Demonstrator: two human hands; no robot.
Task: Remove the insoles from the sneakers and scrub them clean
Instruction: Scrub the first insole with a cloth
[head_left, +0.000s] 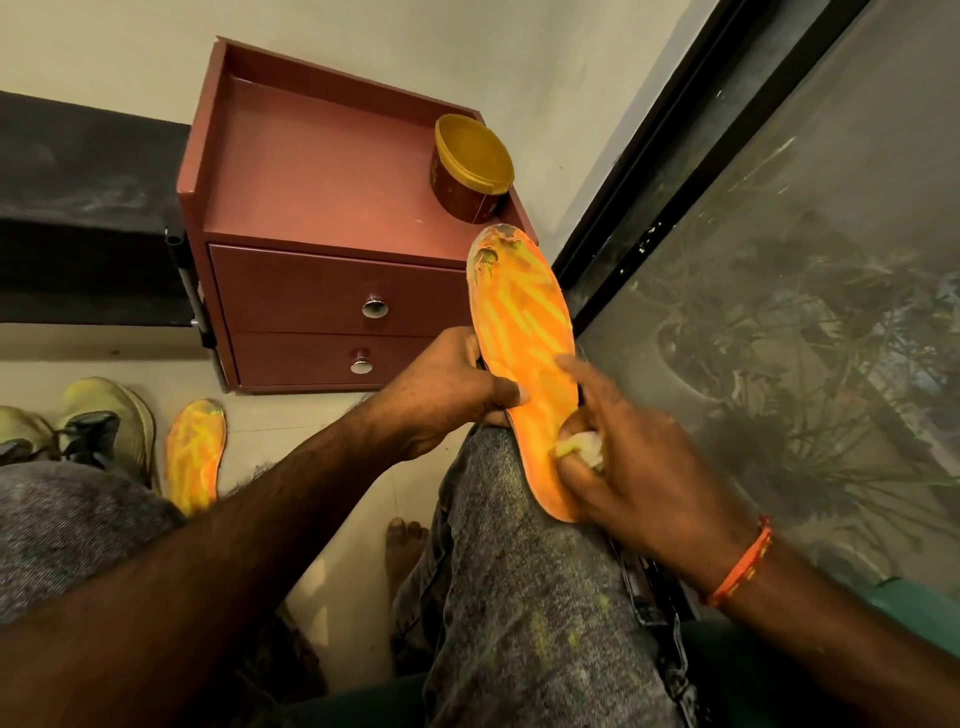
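Insoles both out of the sneakers (78, 421), so removal looks done; scrubbing is underway. Head view: one orange insole (524, 364) is standing centre-right of the frame, its lower end resting on the knee, long axis running from lower right up to the worn toe end, pointing toward the upper centre near the yellow-lidded tub (470, 166). Left hand (447, 395) is gripping its edge, thumb on top. Right hand (623, 457) is pinching a pale cloth (582, 447) against its lower part. Second insole (196, 452) is lying on the floor at lower left, just beside the sneakers; can't tell whether it's been cleaned.
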